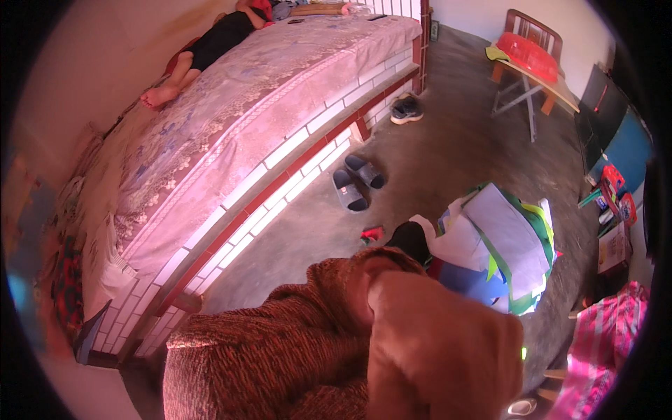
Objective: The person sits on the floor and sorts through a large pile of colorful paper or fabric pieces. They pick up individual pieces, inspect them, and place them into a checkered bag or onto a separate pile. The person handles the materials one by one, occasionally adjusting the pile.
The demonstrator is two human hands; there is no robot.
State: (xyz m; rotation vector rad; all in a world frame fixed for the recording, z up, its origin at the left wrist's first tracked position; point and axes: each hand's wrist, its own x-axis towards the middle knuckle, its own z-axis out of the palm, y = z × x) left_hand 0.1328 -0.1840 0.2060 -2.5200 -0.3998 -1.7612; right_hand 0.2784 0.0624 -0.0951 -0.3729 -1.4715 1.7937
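Brown-red ribbed fabric of my clothing fills the lower middle. Beside it, a smooth brown shape, perhaps a sleeve, stands close and blurred. Between them shows a reddish, skin-like patch, possibly part of my right hand; its fingers cannot be made out. My left hand does not show. Just beyond, on the floor, lies a heap of white, green and blue sheets, of cloth or paper. A black rounded thing sits at the heap's left edge, partly hidden by the ribbed fabric.
Dark slippers and a shoe lie beside a brick-sided bed, where another person lies. Far right stands a chair behind a folding table with a red basin. Pink checked cloth hangs near right.
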